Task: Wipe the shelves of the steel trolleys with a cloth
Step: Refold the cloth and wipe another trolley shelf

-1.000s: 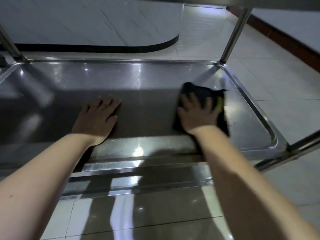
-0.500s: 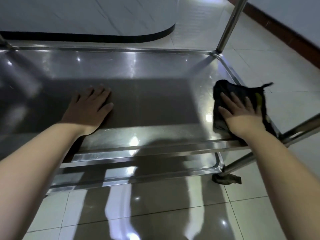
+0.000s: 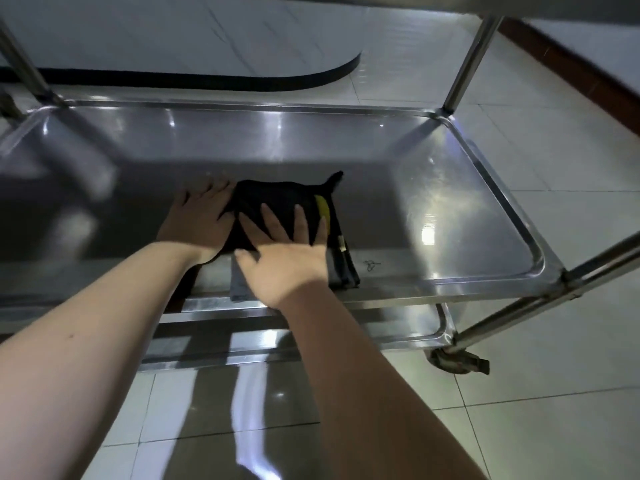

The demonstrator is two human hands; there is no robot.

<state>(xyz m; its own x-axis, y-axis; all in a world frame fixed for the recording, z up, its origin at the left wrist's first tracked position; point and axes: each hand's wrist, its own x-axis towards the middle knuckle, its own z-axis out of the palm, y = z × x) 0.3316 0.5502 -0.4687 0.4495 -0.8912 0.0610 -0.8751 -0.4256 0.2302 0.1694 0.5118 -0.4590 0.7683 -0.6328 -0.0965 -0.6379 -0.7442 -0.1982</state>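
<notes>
Right hand: the right hand [image 3: 280, 261] lies palm down, fingers straight and spread wide, pressing flat on the black folded cloth [image 3: 277, 199]; no finger curls round it.
Left hand: the left hand [image 3: 199, 223] lies palm down on bare steel just left of the right hand, fingers straight and close together, holding nothing; its thumb side touches the cloth's left edge.
Cloth: it sits under the right hand's fingers and palm, reaching past the fingertips and out to that hand's right; one loose corner sticks out beyond the fingertips.
Patch: a yellow patch [image 3: 322, 207] on the cloth shows just beside the right little finger.
Shelf: the shiny rimmed steel trolley shelf [image 3: 450, 202] carries both hands and the cloth; the cloth lies near the front edge, well apart from the rim to the right hand's right.
Mark: a small dark scribble [image 3: 372, 265] sits on the steel just right of the cloth.
Lower shelf: a second steel shelf [image 3: 408, 330] shows beneath the wrists.
Post: a round steel upright post [image 3: 467, 60] rises from the far corner, beyond and right of the right hand.
Wheel: a grimy castor wheel [image 3: 457, 363] stands below and right of the right forearm.
Floor: pale glossy floor tiles [image 3: 519, 410] lie under both forearms.
</notes>
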